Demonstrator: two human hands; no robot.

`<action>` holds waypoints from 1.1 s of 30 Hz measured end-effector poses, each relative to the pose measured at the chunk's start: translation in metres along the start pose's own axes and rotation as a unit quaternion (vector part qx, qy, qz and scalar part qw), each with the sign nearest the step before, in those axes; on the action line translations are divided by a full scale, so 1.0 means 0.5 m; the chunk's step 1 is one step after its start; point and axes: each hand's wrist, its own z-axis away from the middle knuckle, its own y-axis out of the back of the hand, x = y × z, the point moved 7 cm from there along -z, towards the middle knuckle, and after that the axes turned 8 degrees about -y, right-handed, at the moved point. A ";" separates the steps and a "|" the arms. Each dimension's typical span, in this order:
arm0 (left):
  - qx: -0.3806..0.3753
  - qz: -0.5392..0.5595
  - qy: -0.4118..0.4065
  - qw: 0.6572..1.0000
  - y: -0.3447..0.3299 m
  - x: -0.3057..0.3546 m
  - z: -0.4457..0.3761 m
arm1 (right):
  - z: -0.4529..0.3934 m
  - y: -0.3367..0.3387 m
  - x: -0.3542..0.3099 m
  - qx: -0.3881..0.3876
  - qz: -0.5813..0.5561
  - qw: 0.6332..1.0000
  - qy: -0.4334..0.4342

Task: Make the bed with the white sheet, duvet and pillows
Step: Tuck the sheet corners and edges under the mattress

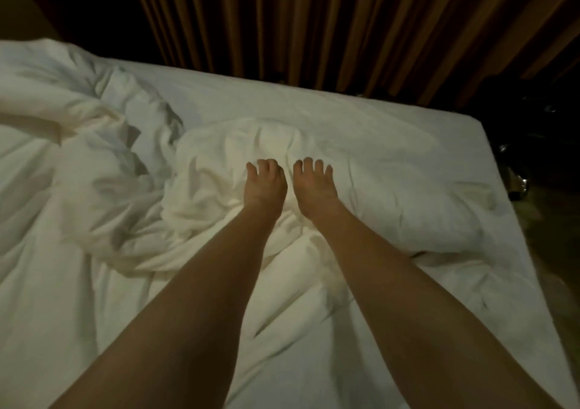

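Pressing down side by side, left hand (265, 185) and right hand (315, 185) lie palm-down w/ fingers spread and lightly bent on a white pillow (314, 157) near bed centre; neither grips anything. Pillow bulges out to 3 o'clock of the hands, creased under them. Duvet (72, 157) is bunched in a rumpled heap from 9 to 11 o'clock, touching the pillow's left side. Smooth sheet (314, 104) runs flat from 12 to 2 o'clock up to the far edge. Mattress corner at 2 o'clock; right edge drops to dim floor (543, 245). Brown curtain (314, 22) hangs just beyond the far edge.
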 end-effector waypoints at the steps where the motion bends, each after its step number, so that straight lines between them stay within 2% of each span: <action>1: -0.009 0.017 -0.002 1.000 -0.026 0.022 0.015 | 0.018 -0.024 -0.014 -0.008 0.000 1.000 0.014; 8: -0.072 0.066 0.010 0.995 -0.172 0.133 0.166 | 0.207 -0.160 -0.044 -0.017 0.047 0.997 0.053; 13: -0.084 0.075 0.012 0.994 -0.231 0.221 0.267 | 0.358 -0.234 -0.020 -0.031 0.046 0.998 0.042; 16: -0.098 0.095 -0.010 0.991 -0.286 0.321 0.335 | 0.473 -0.303 -0.025 -0.052 0.015 0.995 0.081; 18: -0.112 0.115 -0.026 0.987 -0.335 0.400 0.385 | 0.557 -0.343 -0.019 -0.085 0.012 0.990 0.108; 19: -0.130 0.127 -0.038 0.983 -0.363 0.441 0.412 | 0.596 -0.370 -0.016 -0.122 0.011 0.985 0.120; 21: -0.151 0.156 -0.041 0.975 -0.418 0.513 0.457 | 0.677 -0.458 -0.007 -0.246 0.018 0.958 0.146; 23: -0.165 0.197 -0.043 0.965 -0.471 0.580 0.490 | 0.741 -0.522 0.006 -0.304 0.053 0.938 0.159; 26: -0.170 0.244 -0.006 0.955 -0.551 0.647 0.509 | 0.781 -0.611 0.010 -0.304 0.076 0.936 0.160; 28: -0.168 0.258 0.009 0.951 -0.592 0.668 0.505 | 0.777 -0.659 0.003 -0.271 0.083 0.945 0.164; 30: -0.127 0.240 0.026 0.962 -0.635 0.683 0.488 | 0.756 -0.683 0.001 -0.203 0.091 0.963 0.152; 33: -0.047 0.201 0.053 0.977 -0.653 0.681 0.456 | 0.735 -0.726 -0.015 -0.158 0.106 0.964 0.187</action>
